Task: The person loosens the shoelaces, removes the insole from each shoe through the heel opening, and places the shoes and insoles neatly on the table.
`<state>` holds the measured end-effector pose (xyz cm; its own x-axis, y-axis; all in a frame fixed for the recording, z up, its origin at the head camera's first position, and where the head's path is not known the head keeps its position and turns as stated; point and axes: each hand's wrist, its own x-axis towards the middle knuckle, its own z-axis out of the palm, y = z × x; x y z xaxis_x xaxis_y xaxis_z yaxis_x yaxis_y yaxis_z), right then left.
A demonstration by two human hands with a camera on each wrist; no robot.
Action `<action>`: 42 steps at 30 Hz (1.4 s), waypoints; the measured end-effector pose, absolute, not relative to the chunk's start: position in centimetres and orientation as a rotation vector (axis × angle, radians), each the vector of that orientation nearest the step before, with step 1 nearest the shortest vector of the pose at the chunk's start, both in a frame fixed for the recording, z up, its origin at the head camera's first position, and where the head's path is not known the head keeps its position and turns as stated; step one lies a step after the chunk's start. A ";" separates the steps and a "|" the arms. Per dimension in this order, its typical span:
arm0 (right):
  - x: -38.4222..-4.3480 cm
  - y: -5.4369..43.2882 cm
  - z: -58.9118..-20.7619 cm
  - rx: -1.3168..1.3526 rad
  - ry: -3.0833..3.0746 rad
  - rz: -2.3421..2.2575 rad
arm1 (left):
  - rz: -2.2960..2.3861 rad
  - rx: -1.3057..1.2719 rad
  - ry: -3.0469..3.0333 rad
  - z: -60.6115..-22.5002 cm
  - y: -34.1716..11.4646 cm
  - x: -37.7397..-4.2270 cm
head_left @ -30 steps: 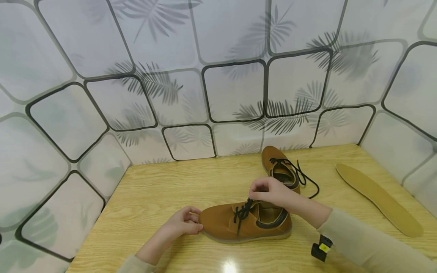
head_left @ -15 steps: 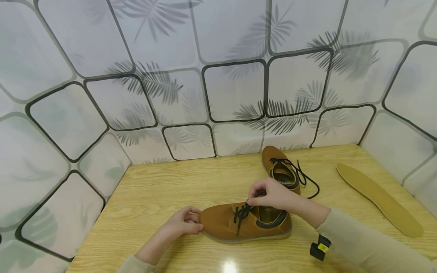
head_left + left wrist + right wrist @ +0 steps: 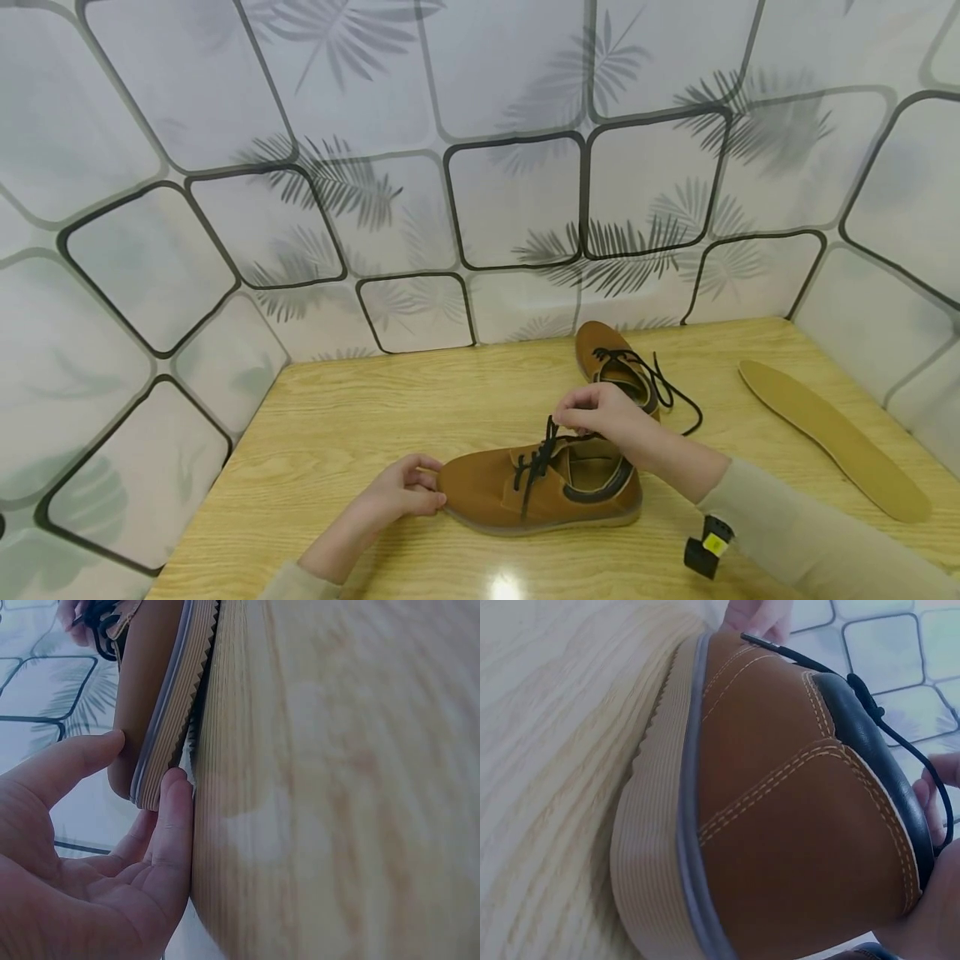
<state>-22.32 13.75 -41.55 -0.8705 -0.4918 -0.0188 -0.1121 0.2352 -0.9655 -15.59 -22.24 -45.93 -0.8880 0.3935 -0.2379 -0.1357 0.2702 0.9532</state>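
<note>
A brown lace-up shoe (image 3: 480, 492) stands sole down on the table, toe to the left. My left hand (image 3: 401, 492) holds its toe; in the left wrist view the thumb lies on the brown upper and the fingertips reach the ridged sole (image 3: 169, 712). Above the shoe's opening, my right hand (image 3: 603, 421) pinches the black shoelace (image 3: 551, 435), which rises in a loop from the eyelets. From the right wrist, the heel side (image 3: 795, 840) fills the view and a lace end (image 3: 780, 649) hangs over the upper. The right fingertips are partly hidden there.
Behind the right hand lies the second brown shoe (image 3: 597, 337), its long black lace (image 3: 686, 404) trailing to the right. A tan insole (image 3: 832, 437) rests near the right side of the wooden table (image 3: 360, 408). A patterned curtain (image 3: 517, 200) borders the back and sides.
My right hand dipped slightly toward the lacing, then rose, drawing the shoelace up into a visible loop above the shoe. The left hand and both shoes have kept their places.
</note>
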 end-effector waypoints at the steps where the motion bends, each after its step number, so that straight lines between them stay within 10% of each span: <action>1: -22.3 13.8 -41.5 -0.548 2.177 -1.698 | 1.655 0.230 2.114 -45.9 -22.2 -15.6; 26: -22.0 13.1 -41.5 -0.920 2.296 -1.400 | 1.658 0.190 2.104 -45.9 -22.1 -15.5; 42: -22.0 13.4 -41.4 -0.615 2.337 -1.544 | 1.664 0.188 2.112 -46.1 -22.0 -15.6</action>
<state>-21.97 13.36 -41.42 -0.8726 -0.4884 0.0067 -0.1977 0.3407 -0.9191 -15.55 -22.03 -46.12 -0.8926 0.3706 -0.2567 -0.1628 0.2660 0.9501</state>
